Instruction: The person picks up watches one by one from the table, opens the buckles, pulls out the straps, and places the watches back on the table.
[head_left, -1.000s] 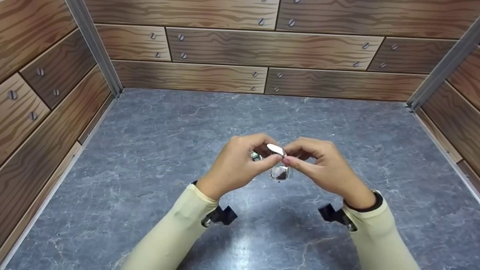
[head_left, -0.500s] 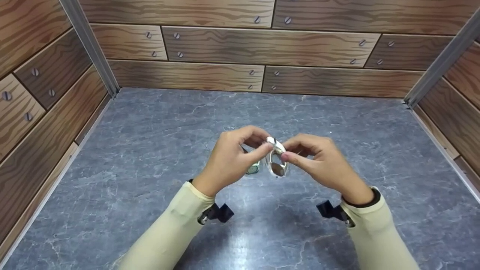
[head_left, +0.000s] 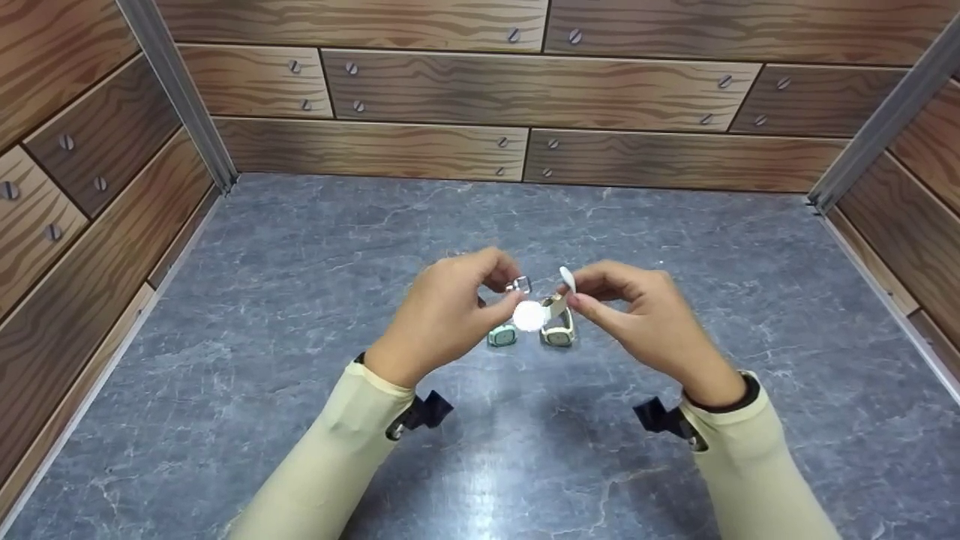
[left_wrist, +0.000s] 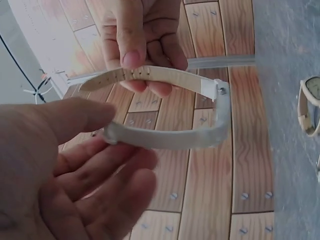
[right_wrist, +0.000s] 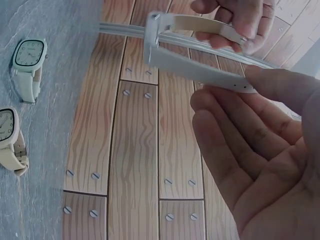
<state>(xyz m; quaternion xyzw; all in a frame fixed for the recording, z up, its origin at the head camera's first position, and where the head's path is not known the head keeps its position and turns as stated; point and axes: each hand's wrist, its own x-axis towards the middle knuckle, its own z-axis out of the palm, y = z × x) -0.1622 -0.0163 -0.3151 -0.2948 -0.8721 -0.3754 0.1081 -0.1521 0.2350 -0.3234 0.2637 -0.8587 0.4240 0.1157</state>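
Note:
Between my hands hangs a white wristwatch (head_left: pixel 530 316), held above the table with its strap unfastened and its face lost in glare. My left hand (head_left: pixel 450 315) pinches the buckle end of the strap between thumb and fingers. The other strap end, with the small holes, is pinched by my right hand (head_left: pixel 637 307). In the left wrist view the white watch (left_wrist: pixel 170 139) forms an open loop, case to the right. On the table below lie a mint-green watch (head_left: pixel 502 335) and a cream watch (head_left: pixel 557 337), side by side; both also show in the right wrist view.
The grey marbled tabletop (head_left: pixel 360 247) spreads all round the hands. Wood-patterned walls (head_left: pixel 420 150) close off the back and both sides, with metal posts at the corners. A small black camera mount (head_left: pixel 431 409) projects from each sleeve cuff.
The strap ends, close together a second ago, have come apart. My left hand has moved slightly left with the buckle end. The two watches on the table are now in plainer view.

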